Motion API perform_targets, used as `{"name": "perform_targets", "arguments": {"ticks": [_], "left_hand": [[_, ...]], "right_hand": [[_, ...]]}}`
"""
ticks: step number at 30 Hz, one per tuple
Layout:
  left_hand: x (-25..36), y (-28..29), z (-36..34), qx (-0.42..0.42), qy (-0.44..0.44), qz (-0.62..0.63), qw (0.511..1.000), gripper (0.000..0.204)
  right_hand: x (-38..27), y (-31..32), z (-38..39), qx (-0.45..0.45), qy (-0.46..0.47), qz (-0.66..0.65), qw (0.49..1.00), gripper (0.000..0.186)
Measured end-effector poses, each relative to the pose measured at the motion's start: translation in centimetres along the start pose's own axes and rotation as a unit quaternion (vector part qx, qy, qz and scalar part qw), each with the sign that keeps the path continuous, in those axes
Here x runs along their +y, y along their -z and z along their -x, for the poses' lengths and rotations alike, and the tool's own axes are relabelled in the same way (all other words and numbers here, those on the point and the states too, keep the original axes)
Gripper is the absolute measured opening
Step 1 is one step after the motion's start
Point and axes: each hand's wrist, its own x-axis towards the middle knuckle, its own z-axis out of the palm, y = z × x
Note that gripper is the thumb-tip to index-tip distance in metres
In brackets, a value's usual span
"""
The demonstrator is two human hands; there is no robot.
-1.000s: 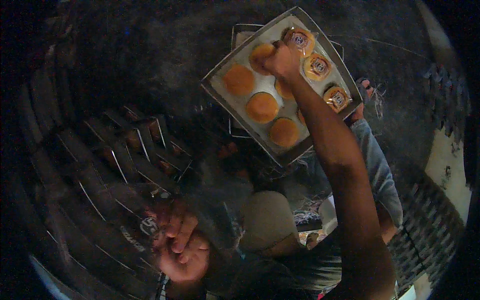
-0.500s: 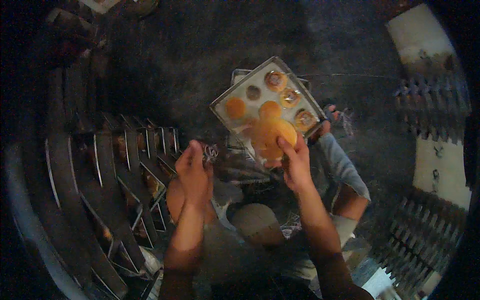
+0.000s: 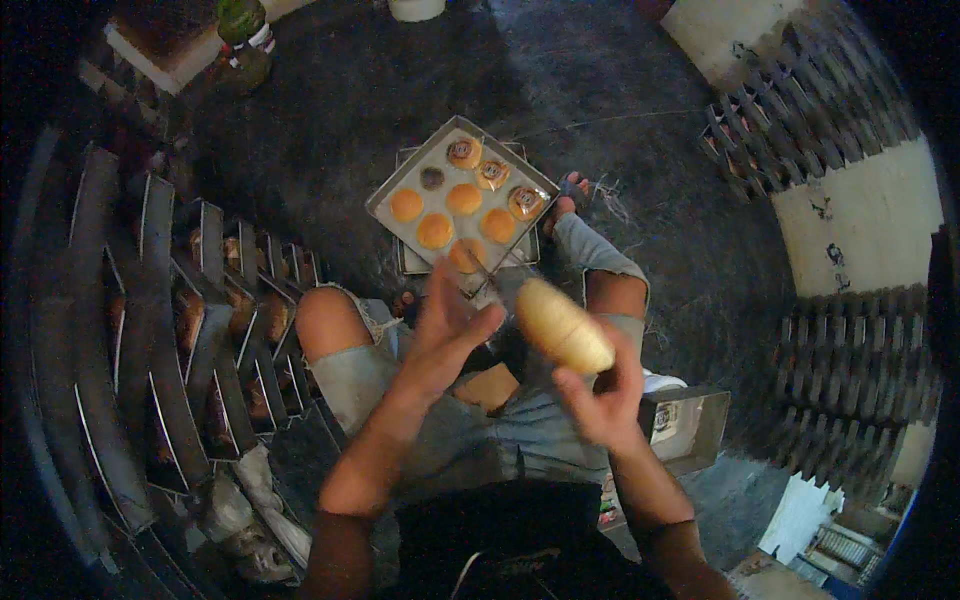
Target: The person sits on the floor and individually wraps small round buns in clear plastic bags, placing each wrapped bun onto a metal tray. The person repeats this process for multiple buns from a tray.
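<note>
My right hand (image 3: 607,393) grips a round bun (image 3: 563,327), tilted so its pale side shows, above my right thigh. To its left my left hand (image 3: 452,318) is open, thumb and fingers apart, slightly blurred; I make out nothing in it. Beyond both hands a square metal tray (image 3: 385,212) rests askew on another tray (image 3: 412,262). It holds several golden buns (image 3: 464,199) without wrapping. Along its far right side lie buns in clear wrapping with dark printed marks (image 3: 492,176). A small dark round patch (image 3: 432,179) shows among them.
Racked or stacked trays with baked goods (image 3: 215,330) rise close on my left. More dark stacked trays (image 3: 850,350) line the right. By my right thigh stands a metal box-like tray (image 3: 690,430) holding printed pieces. A green object (image 3: 240,20) stands at the far left.
My right hand has brought the bun back from over the tray toward my body and tilted it. My left hand has moved to the right, nearer the bun. The head view has shifted.
</note>
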Motion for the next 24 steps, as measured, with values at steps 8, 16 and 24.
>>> {"name": "perform_targets", "arguments": {"ticks": [8, 16, 24], "left_hand": [[5.1, -5.8, 3.2, -0.155, 0.015, 0.267, 0.951, 0.103], [1.5, -3.7, 4.1, -0.238, -0.034, 0.197, 0.951, 0.119], [1.9, -3.5, 4.2, -0.129, 0.077, 0.223, 0.963, 0.089]], "right_hand": [[-5.3, -2.4, 0.2, -0.010, 0.247, 0.193, 0.950, 0.051], [-3.2, -4.6, 0.6, -0.016, 0.233, 0.216, 0.948, 0.053], [-2.5, -5.9, -1.0, -0.018, 0.194, 0.185, 0.963, 0.060]]}}
